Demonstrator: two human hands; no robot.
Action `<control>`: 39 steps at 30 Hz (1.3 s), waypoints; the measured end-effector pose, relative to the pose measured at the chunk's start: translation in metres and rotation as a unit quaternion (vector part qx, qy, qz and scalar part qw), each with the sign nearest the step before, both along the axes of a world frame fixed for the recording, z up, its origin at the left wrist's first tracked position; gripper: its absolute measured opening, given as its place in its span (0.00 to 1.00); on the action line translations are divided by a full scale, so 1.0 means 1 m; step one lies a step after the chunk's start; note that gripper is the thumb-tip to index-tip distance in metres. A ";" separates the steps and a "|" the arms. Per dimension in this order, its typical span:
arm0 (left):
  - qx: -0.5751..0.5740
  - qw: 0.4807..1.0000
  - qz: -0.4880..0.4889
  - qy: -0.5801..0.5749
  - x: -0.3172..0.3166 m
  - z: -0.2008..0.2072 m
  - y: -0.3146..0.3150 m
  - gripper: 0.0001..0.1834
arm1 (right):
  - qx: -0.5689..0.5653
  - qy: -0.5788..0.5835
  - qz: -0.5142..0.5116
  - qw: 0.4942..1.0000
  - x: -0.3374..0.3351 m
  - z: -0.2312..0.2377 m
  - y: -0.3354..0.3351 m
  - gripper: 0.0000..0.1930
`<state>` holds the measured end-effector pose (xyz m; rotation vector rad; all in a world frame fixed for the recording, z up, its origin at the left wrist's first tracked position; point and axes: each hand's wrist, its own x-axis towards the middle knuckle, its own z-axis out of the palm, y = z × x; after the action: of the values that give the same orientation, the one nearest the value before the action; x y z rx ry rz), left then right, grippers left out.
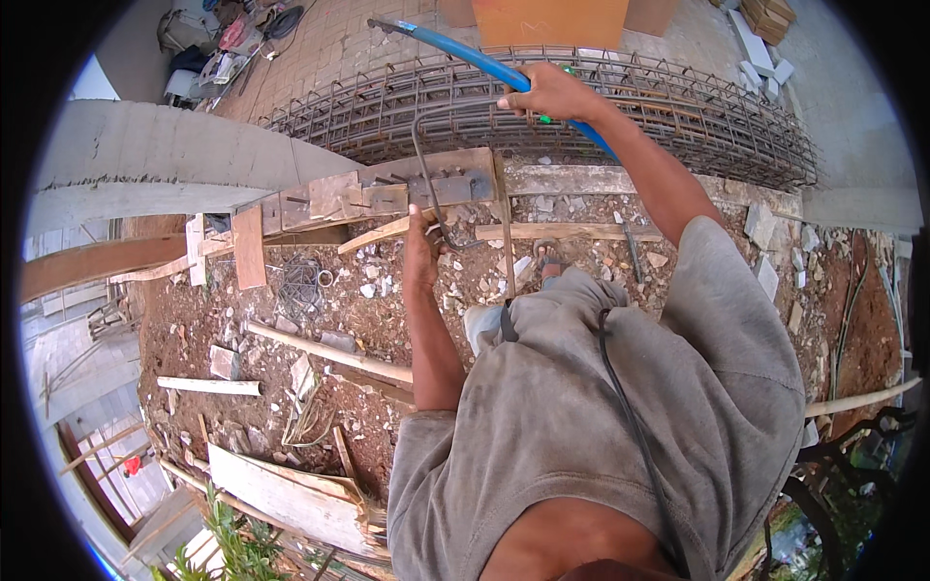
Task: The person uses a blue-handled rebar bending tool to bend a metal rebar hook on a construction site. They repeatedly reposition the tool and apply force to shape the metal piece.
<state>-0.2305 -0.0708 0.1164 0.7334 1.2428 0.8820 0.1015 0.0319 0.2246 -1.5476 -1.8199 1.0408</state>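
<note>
My right hand (554, 92) is closed around a long, slightly curved blue bar (470, 60) with a dark, notched metal end, held slanting over the far side. My left hand (422, 247) is lower and to the left, thumb up, its fingers closed on a bent steel rod (423, 160). That rod rises from the left hand, bends and runs right toward my right thumb; whether it touches the thumb I cannot tell. Behind the left hand lies a thick plank (387, 194) with metal plates and several upright steel pins. The rod crosses in front of it.
A long rebar cage (678, 116) lies beyond the plank. At left stands a concrete beam (165, 155). Rubble, stones and loose timber, including a wooden pole (329, 351), cover the soil around me. A coil of thin wire (302, 281) lies left, splintered plywood (281, 489) nearer.
</note>
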 end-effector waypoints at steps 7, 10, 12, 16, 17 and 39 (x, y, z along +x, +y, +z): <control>-0.006 0.932 0.008 -0.362 0.034 0.006 -0.052 0.23 | 0.055 -0.056 -0.054 0.995 0.026 -0.023 -0.025 0.23; -0.017 0.910 0.028 -0.413 0.043 0.023 -0.060 0.23 | 0.157 -0.125 -0.130 0.971 0.020 -0.034 -0.042 0.23; -0.004 0.941 0.074 -0.330 0.049 0.034 -0.068 0.24 | 0.268 -0.173 -0.170 0.932 0.019 -0.042 -0.060 0.23; 0.036 0.954 0.114 -0.275 0.035 0.059 -0.077 0.25 | 0.311 -0.197 -0.189 0.910 0.039 -0.048 -0.089 0.21; 0.045 0.951 0.113 -0.284 0.026 0.065 -0.077 0.26 | 0.342 -0.201 -0.198 0.896 0.045 -0.048 -0.096 0.20; -0.009 0.985 0.024 -0.171 -0.023 0.056 -0.072 0.23 | 0.198 -0.256 -0.235 0.917 0.051 -0.022 -0.125 0.28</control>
<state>-0.2538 -0.1431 0.1725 0.5133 0.9629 0.9886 0.1524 -0.0935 0.2029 -1.9625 -1.6856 0.0297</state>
